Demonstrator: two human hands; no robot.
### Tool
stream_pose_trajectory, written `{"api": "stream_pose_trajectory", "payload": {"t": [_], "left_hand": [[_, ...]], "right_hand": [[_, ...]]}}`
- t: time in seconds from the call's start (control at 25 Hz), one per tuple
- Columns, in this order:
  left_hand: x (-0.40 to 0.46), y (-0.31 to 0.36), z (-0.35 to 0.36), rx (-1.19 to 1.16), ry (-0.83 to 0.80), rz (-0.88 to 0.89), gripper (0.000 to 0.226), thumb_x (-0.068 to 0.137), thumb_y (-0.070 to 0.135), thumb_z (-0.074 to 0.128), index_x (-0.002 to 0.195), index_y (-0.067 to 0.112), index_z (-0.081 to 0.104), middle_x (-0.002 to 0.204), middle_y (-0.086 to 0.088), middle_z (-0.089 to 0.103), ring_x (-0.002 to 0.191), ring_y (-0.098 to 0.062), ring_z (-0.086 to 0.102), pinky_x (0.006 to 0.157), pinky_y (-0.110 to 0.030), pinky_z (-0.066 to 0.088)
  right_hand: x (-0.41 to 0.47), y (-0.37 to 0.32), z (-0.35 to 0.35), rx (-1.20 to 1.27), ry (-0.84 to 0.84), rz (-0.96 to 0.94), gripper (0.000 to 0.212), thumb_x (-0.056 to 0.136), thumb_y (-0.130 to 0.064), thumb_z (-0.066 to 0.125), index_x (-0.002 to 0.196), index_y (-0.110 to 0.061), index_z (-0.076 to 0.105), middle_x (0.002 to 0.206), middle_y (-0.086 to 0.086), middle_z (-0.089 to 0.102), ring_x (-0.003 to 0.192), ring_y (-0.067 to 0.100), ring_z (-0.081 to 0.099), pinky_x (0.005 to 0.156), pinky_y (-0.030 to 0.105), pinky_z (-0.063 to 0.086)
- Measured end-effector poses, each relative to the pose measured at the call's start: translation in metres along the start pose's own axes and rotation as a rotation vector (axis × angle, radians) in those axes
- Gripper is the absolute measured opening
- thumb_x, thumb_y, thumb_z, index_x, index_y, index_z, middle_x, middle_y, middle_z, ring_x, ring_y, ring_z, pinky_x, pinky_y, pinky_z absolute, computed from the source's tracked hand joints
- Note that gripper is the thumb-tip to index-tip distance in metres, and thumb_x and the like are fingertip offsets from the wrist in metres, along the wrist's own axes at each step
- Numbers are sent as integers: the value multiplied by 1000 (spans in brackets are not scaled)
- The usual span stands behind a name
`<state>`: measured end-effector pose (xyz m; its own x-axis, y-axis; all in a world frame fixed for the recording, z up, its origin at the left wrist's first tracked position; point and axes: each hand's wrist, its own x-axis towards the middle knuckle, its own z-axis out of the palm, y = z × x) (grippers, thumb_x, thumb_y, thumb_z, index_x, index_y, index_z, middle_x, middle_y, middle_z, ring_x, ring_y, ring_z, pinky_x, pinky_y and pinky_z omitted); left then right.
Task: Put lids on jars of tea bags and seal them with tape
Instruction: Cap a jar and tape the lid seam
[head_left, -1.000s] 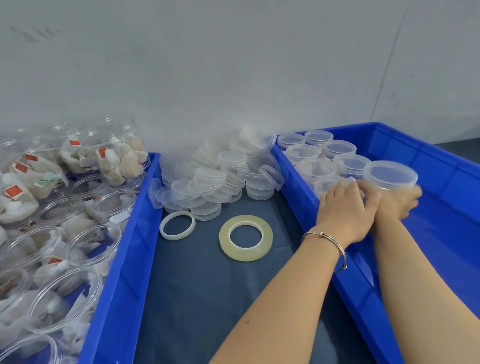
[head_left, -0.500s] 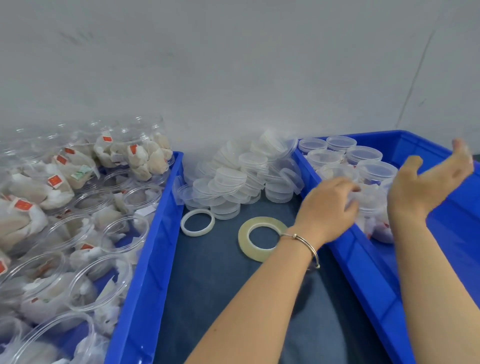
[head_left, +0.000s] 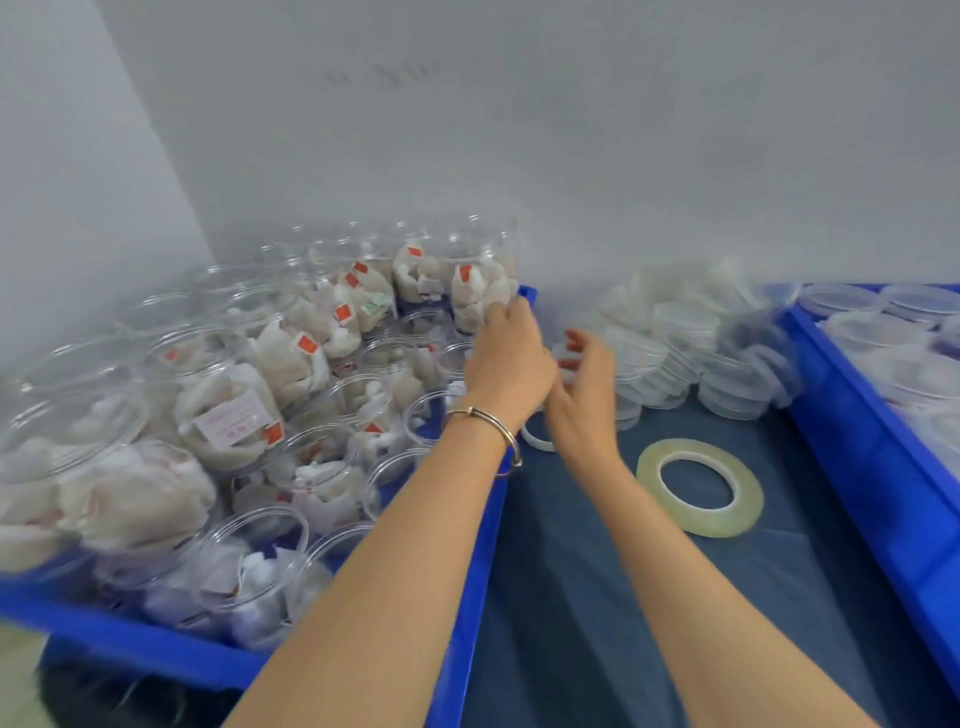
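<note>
**Hands at the left bin's far corner**

We see both hands meet approx. at 12 o'clock of the frame centre. Left hand (head_left: 506, 358), w/ a bangle (head_left: 488, 423) on the wrist, reaches over the right rim of the left blue bin (head_left: 470, 613); its fingertips touch an upper-tier jar of tea bags (head_left: 480, 288) at the bin's far right corner. Whether the fingers curl round that jar we cannot tell, too blurred. Right hand (head_left: 584, 389) sits just beside it at 3 o'clock, fingers loosely bent, red nails up; something clear may be in it, but blur hides it.

Open jars (head_left: 260, 540) fill the left bin edge to edge, some stacked. Lids (head_left: 670, 343) pile against the wall at 1 o'clock. Tape roll (head_left: 698, 486) lies flat on the dark mat (head_left: 597, 597) at 3 o'clock, apart from both bins. A smaller white ring (head_left: 535, 439) is partly hidden by the right wrist. Right blue bin (head_left: 872, 467) holds lidded jars (head_left: 872, 332) at 2 o'clock. Open mat runs between the bins toward 6 o'clock, crossed by both forearms.
</note>
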<state>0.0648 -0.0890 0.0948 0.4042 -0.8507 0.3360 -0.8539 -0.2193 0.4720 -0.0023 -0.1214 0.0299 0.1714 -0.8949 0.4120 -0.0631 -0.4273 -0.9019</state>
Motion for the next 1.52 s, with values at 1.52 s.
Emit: {"api": "stream_pose_trajectory", "payload": {"t": [1.52], "left_hand": [[-46,39,80,-17,-389,-44,26,92,7,42,109,14,62,109,-6,64,99,-26,58,74,-34,46]], "right_hand": [[-18,94,-156,-15,-83,87,35,94,-34,48,128,-25,56,135,-10,54,129,12,46,105,25,36]]}}
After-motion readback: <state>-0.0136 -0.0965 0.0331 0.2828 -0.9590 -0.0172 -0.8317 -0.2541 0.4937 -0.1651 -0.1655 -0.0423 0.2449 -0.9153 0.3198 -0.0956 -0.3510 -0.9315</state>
